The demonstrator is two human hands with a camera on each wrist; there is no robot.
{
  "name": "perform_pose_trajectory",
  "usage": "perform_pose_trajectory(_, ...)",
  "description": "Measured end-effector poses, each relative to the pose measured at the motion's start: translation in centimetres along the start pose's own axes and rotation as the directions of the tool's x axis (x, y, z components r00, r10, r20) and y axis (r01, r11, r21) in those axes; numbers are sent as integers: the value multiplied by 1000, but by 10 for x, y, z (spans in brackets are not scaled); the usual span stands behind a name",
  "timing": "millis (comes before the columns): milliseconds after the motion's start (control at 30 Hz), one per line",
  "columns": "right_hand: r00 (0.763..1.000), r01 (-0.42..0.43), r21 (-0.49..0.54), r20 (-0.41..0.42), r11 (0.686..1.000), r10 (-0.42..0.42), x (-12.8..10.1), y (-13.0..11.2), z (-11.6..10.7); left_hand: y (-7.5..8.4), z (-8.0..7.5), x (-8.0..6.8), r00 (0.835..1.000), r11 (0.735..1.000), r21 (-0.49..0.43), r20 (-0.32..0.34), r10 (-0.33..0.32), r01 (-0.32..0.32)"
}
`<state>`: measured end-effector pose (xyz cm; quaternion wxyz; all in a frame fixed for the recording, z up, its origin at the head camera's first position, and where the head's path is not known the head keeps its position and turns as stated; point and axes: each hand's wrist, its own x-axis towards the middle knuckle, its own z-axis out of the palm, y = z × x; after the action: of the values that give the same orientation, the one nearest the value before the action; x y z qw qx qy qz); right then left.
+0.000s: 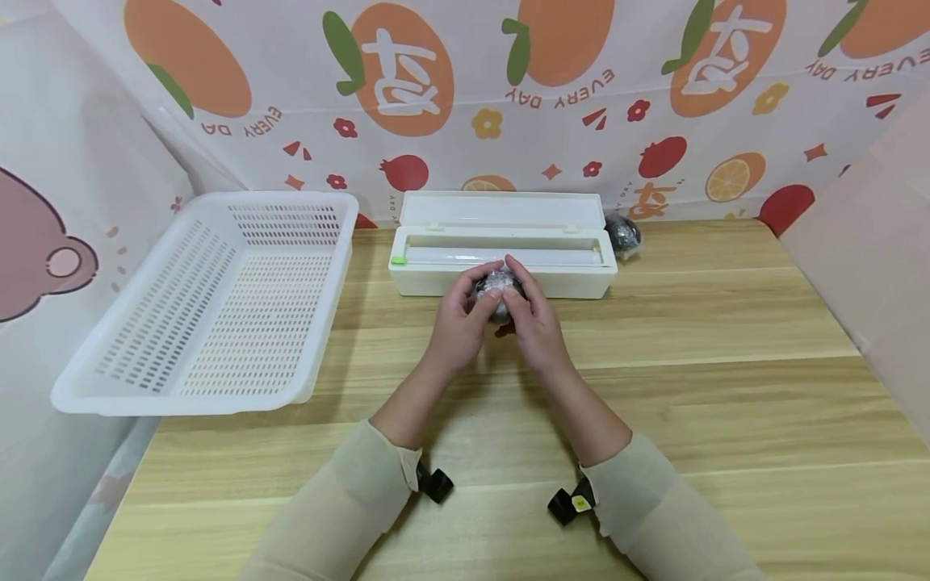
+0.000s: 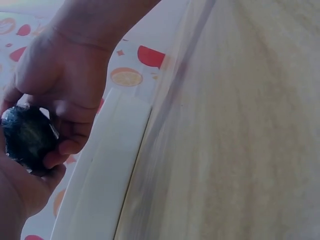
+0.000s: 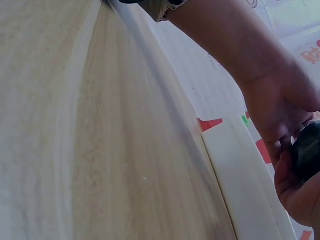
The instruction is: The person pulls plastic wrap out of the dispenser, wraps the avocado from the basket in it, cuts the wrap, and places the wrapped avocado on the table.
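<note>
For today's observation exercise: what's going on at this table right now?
A person holds a small dark, shiny wrapped ball between both hands, left hand and right hand, just above the wooden table. Right behind it lies an open white wrap dispenser box. A second wrapped ball sits at the box's right end, and a white basket stands to the left.

The head view looks steeply down from above at the wooden table [image 1: 726, 387], wall at 12 o'clock, while both wrist views skim low and close along it, sharing the white dispenser box [image 2: 100, 190] with it.
</note>
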<state>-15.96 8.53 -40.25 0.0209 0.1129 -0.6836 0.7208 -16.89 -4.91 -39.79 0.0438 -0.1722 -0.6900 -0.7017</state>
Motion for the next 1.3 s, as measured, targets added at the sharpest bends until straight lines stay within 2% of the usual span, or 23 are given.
perform_pose_trajectory(167, 999, -25, -66, -47, 998, 22, 1, -1, -2, 1, 2, -1, 999, 998, -58, 49, 9, -7)
perform_pose_trajectory(233, 997, -48, -57, -56, 997, 45, 1, -2, -3, 1, 3, -2, 998, 998, -62, 59, 11, -7)
perform_pose_trajectory(367, 997, -82, 96, -1, 992, 83, 2, -2, -4, 1, 4, -3, 997, 998, -21, 51, 61, -60)
perform_pose_trajectory(467, 997, -78, 178, 43, 981, 71, 3, -2, -5, 0, 4, -3, 992, 993, 23, 51, 114, -116)
perform_pose_trajectory(533, 998, -48, 155, 47, 987, 41, 4, -3, -5, -1, 4, -3, 988, 988, 47, 52, 146, -148)
perform_pose_trajectory(633, 1000, 11, 41, 27, 999, -12, 5, -3, -5, -2, 4, -2, 982, 977, 102, 51, 182, -187)
perform_pose_trajectory(767, 998, 47, -78, -26, 996, -50, 5, -3, -6, -3, 6, -3, 973, 961, 157, 50, 224, -229)
perform_pose_trajectory(900, 998, 49, -65, -47, 997, -52, 5, -5, -7, -3, 8, -4, 968, 955, 158, 44, 245, -249)
perform_pose_trajectory(1067, 996, 83, -25, -41, 996, -84, 5, -5, -10, -1, 8, -7, 972, 958, 165, 42, 230, -234)
perform_pose_trajectory(1300, 993, 98, -31, -64, 995, -100, 6, -8, -10, 0, 10, -7, 968, 959, 134, 22, 249, -250)
